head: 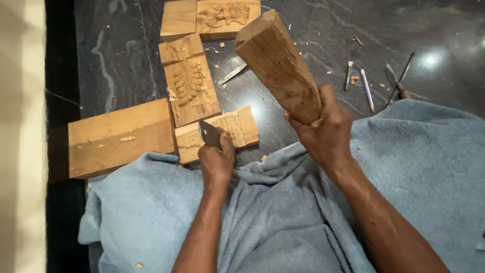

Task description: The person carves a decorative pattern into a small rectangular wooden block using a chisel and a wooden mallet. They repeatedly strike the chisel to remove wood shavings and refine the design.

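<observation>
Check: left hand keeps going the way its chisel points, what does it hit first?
The left hand holds a flat chisel aimed up-frame, already at the small carved block. Straight on, it likely meets the leaf-carved panel next; depth is unclear.

The dark stone floor point(313, 45) holds 5 wood blocks: 1 plain block point(118, 136), a leaf-carved block point(189, 81), a small carved block point(222, 132) and 2 more at the top. Thin tools point(394, 78) (and wood chips) lie nearby, beside a blue cloth point(429, 167).
</observation>
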